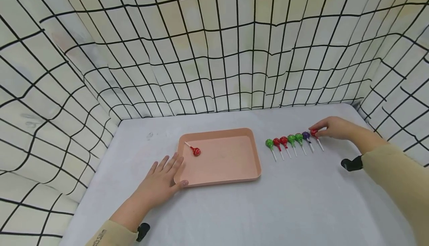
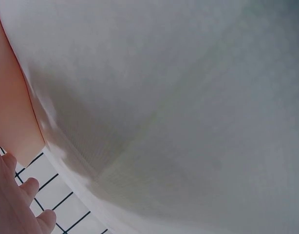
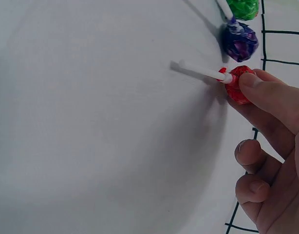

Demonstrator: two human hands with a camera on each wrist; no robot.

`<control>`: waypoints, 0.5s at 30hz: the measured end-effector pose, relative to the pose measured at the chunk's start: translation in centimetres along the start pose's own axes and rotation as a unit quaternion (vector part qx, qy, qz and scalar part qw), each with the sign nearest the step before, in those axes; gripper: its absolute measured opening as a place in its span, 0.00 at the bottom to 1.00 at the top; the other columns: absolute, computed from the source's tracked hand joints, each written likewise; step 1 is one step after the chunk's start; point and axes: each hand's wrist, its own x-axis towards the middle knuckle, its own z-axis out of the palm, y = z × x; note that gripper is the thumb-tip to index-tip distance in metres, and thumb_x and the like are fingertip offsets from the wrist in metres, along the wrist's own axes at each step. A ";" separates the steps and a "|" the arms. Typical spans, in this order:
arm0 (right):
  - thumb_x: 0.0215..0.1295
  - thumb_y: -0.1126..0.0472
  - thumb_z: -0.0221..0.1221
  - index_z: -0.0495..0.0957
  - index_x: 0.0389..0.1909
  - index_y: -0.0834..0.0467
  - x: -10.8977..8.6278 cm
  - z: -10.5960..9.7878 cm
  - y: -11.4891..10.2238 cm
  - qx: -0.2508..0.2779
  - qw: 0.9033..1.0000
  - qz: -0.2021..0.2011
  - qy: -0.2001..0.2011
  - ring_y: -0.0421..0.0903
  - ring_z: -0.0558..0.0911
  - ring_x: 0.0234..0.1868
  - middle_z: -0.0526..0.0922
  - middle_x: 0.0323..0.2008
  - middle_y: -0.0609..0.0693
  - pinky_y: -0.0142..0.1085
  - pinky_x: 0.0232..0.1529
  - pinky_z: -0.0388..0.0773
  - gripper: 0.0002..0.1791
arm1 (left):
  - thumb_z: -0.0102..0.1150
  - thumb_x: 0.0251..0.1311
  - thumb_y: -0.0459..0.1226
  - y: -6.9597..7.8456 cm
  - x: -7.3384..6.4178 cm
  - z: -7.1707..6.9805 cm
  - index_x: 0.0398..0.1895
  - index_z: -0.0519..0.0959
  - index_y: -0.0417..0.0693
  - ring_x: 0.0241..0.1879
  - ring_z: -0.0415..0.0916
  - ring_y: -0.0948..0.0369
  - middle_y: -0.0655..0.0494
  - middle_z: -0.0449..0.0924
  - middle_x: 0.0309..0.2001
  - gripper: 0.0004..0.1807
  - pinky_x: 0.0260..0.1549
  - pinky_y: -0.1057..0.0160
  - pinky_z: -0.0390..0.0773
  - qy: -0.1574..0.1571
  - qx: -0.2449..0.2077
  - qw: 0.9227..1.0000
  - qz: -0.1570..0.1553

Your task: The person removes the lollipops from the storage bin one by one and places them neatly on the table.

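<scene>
My right hand [image 1: 333, 128] pinches the red-wrapped head of a lollipop [image 3: 238, 88] between thumb and finger, at the right end of a row. Its white stick points back toward me. Beside it in the row lies a purple lollipop [image 1: 306, 136], followed leftward by green ones [image 1: 291, 139] and red ones [image 1: 283, 140], with a green lollipop [image 1: 269, 143] at the far left end. With fingers spread, my left hand [image 1: 161, 182] rests at the left edge of a pink tray [image 1: 221, 166]. Inside that tray, near its upper left corner, lies one red lollipop [image 1: 196, 151].
A white cloth covers the table [image 1: 288, 208]. White sheeting with a black grid net [image 1: 234, 52] rises behind it and along both sides. Black wrist pieces [image 1: 352, 164] show at both sleeve cuffs.
</scene>
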 end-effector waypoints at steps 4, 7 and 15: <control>0.67 0.57 0.63 0.82 0.57 0.57 0.2 0.4 0.2 0.006 1.000 0.008 -0.001 0.70 0.71 0.62 0.78 0.59 0.66 0.66 0.59 0.68 0.19 | 0.49 0.64 0.66 0.0 0.1 0.1 0.79 0.52 0.54 0.76 0.44 0.43 0.52 0.46 0.79 0.47 0.71 0.35 0.43 -0.003 0.001 1.000 0.000; 0.68 0.56 0.63 0.81 0.59 0.58 0.2 0.7 0.2 0.008 1.000 0.008 0.000 0.69 0.70 0.62 0.78 0.59 0.65 0.66 0.60 0.67 0.20 | 0.48 0.64 0.66 0.0 0.1 0.2 0.80 0.52 0.54 0.77 0.44 0.43 0.52 0.45 0.79 0.47 0.71 0.35 0.43 -0.004 0.001 1.000 -0.002; 0.67 0.54 0.63 0.82 0.56 0.59 0.1 0.7 -0.4 0.000 1.000 0.013 0.011 0.71 0.70 0.62 0.78 0.58 0.67 0.68 0.61 0.64 0.20 | 0.47 0.64 0.68 -0.1 0.1 0.2 0.79 0.52 0.54 0.76 0.44 0.43 0.52 0.45 0.79 0.47 0.71 0.35 0.43 -0.001 0.004 1.000 -0.003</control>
